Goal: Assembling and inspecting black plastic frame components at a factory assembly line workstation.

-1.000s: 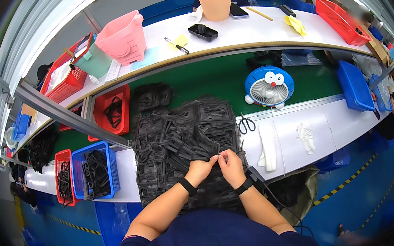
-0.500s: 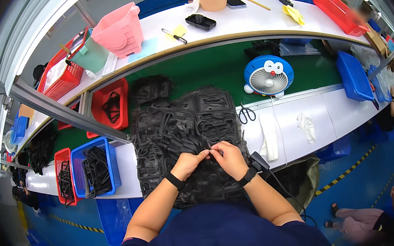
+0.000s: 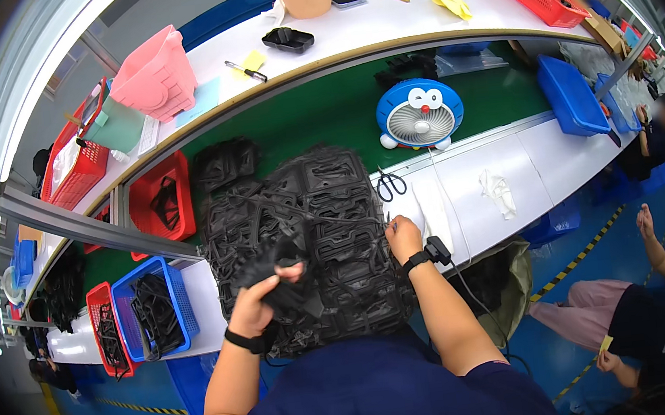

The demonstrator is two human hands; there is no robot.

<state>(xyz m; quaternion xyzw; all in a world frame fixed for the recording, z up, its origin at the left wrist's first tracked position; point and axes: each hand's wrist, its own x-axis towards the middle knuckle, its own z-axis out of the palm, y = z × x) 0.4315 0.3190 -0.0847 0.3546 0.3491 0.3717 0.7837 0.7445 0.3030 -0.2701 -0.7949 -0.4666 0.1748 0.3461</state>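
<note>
A broad pile of black, frame-like pieces [image 3: 344,243] lies on the bench in front of me, stacked in rows. My left hand [image 3: 253,303] is closed round a loose bundle of thin black strips [image 3: 285,276] above the pile's near left part; motion blurs the bundle. At the pile's right edge is my right hand [image 3: 404,236], its fingers pinched together. A small dark tip shows at those fingers, too small to name. Black-handled scissors [image 3: 389,184] rest on the bench just beyond my right hand.
Left of the pile stand a blue basket [image 3: 189,304] and a red basket [image 3: 99,295] with black pieces. A blue fan [image 3: 420,113] stands beyond the scissors. White cloth [image 3: 433,217] lies to the right. A raised shelf [image 3: 378,28] crosses behind. A person [image 3: 643,304] is at lower right.
My hands have parted: the left moved left and nearer with the black bundle, the right moved right to the pile's edge. The view has shifted, and the person at lower right shows more.
</note>
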